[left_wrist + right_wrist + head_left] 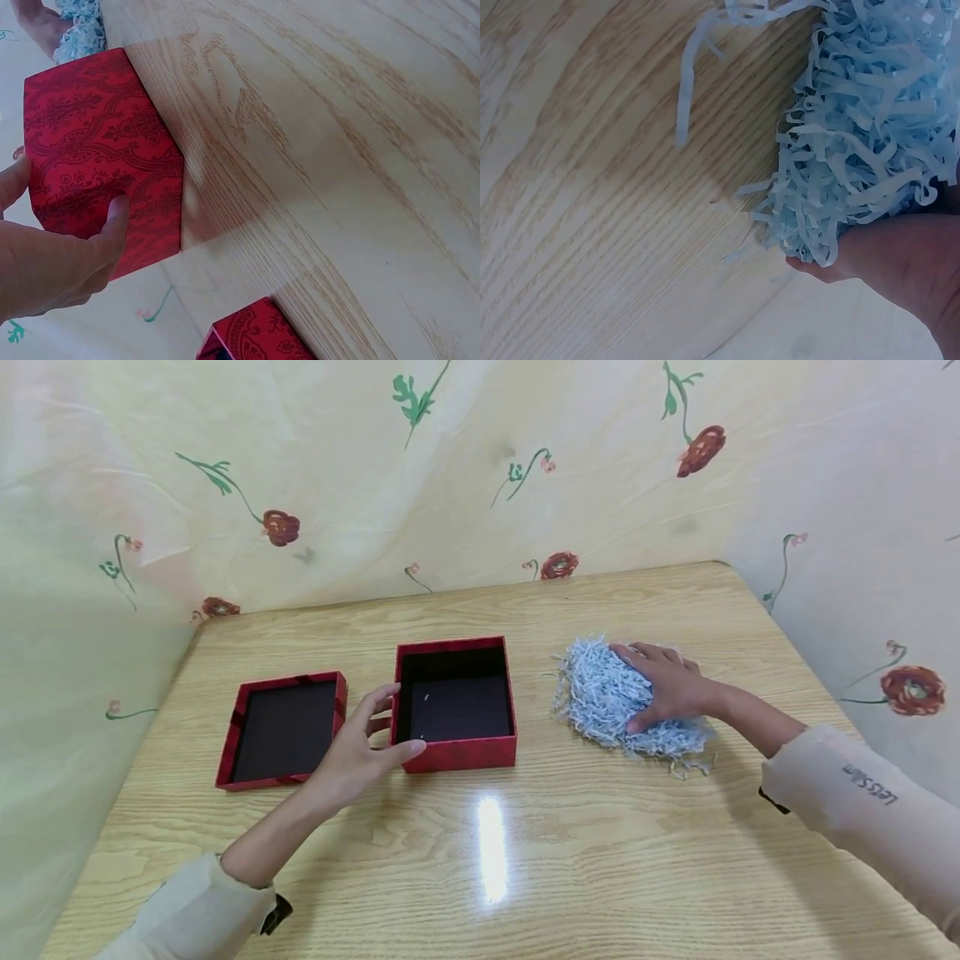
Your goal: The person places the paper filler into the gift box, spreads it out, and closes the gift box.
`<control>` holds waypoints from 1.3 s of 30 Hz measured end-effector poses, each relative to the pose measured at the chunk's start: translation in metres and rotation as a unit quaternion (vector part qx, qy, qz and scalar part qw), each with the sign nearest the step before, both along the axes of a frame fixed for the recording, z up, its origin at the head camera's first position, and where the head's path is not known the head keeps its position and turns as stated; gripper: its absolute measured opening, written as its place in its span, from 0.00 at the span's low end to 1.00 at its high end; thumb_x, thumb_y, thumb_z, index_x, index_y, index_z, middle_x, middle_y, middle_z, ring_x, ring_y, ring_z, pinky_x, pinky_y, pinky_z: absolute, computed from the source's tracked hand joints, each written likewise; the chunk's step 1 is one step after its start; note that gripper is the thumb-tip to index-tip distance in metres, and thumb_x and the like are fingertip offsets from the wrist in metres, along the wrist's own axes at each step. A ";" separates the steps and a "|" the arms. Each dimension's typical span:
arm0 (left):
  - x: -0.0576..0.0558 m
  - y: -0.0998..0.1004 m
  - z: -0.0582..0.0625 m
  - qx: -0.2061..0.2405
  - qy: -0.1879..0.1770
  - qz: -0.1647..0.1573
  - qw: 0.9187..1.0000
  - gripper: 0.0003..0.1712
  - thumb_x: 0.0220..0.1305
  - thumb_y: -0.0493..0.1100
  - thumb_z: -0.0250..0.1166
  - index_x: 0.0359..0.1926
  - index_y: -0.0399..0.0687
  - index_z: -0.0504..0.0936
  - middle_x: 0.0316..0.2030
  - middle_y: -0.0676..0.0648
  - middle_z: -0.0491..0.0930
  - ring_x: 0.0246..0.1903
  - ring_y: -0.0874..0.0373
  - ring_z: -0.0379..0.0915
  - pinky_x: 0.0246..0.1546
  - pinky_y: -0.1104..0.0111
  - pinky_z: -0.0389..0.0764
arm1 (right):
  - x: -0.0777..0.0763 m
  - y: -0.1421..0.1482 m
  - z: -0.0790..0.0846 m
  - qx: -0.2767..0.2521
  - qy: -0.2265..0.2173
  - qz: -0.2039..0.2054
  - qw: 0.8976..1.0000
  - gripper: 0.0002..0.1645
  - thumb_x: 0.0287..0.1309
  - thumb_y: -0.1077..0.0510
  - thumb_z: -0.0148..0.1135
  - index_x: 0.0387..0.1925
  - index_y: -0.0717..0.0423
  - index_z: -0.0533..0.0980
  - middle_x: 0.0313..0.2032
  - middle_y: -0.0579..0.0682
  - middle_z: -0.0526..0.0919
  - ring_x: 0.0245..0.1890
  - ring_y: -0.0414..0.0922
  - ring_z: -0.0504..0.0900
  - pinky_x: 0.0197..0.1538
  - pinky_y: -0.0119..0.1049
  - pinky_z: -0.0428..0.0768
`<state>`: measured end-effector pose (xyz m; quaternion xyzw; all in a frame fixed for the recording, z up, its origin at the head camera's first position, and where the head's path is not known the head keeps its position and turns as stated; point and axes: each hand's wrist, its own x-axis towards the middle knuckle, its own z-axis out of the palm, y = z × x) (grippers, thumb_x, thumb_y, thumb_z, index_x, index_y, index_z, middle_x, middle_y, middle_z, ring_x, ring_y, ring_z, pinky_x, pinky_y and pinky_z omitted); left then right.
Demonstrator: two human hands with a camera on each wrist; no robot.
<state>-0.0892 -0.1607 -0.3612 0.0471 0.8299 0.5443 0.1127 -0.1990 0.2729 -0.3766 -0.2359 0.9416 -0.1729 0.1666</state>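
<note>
A red patterned box (461, 755) with a black inside stands on the table, its top uncovered. My left hand (358, 750) holds it by the near left corner, with the thumb at the front wall and the fingers along the left side. In the left wrist view that thumb lies against the box's patterned wall (97, 142). To the right is a loose heap of pale blue shredded paper (603, 693). My right hand (670, 681) grips the heap from its right side, fingers over the top and thumb at the near side. Its fingertips are partly hidden among the strips.
The red box lid (339, 710) lies inside up to the left of the box, close by my left forearm. Loose paper strips (693, 767) lie beside the heap. A floral cloth (465, 485) hangs behind the wooden table (600, 860) and along its sides.
</note>
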 end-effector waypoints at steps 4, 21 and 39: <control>-0.001 0.000 0.001 0.000 -0.001 0.001 1.000 0.48 0.57 0.49 0.71 0.73 0.61 0.54 0.69 0.42 0.55 0.64 0.42 0.59 0.56 0.48 0.73 | 0.000 0.000 0.000 -0.002 0.006 0.000 1.000 0.72 0.35 0.42 0.80 0.74 0.57 0.46 0.69 0.73 0.46 0.64 0.76 0.44 0.53 0.77 0.50; -0.003 0.001 0.006 0.007 -0.013 0.001 1.000 0.48 0.57 0.48 0.71 0.73 0.61 0.54 0.69 0.42 0.55 0.65 0.41 0.58 0.56 0.49 0.73 | -0.007 0.002 0.002 0.012 0.044 0.017 0.999 0.51 0.39 0.58 0.79 0.65 0.67 0.65 0.53 0.68 0.70 0.53 0.65 0.69 0.48 0.62 0.72; -0.005 0.001 0.009 0.006 -0.018 0.004 1.000 0.48 0.57 0.48 0.72 0.72 0.61 0.54 0.68 0.44 0.56 0.64 0.41 0.58 0.56 0.49 0.73 | -0.017 0.015 0.033 -0.035 0.019 -0.045 0.998 0.46 0.44 0.62 0.75 0.64 0.71 0.63 0.61 0.74 0.65 0.59 0.71 0.65 0.56 0.63 0.68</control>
